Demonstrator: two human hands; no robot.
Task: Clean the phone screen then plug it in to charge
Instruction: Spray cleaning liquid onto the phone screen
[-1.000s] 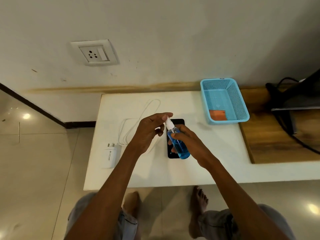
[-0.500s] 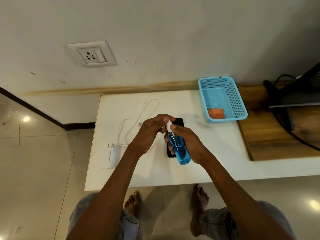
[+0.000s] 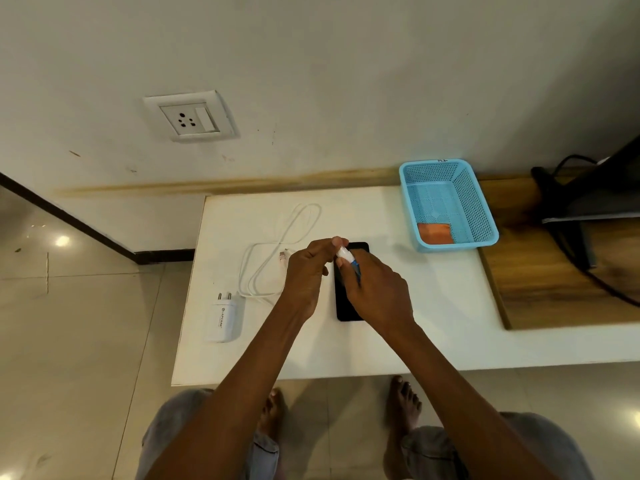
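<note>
Blue liquid shows through the small clear spray bottle (image 3: 352,265) that my right hand (image 3: 377,292) grips, while my left hand (image 3: 306,271) pinches its white cap. Beneath both hands the flat black phone (image 3: 346,299) lies on the white table (image 3: 433,323). Left of my left hand sit the coiled white cable (image 3: 277,258) and white plug adapter (image 3: 222,318).

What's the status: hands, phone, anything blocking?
Right hand grips spray bottle; left hand pinches its white cap. Phone flat on table, partly under hands. Nothing blocking.
</note>
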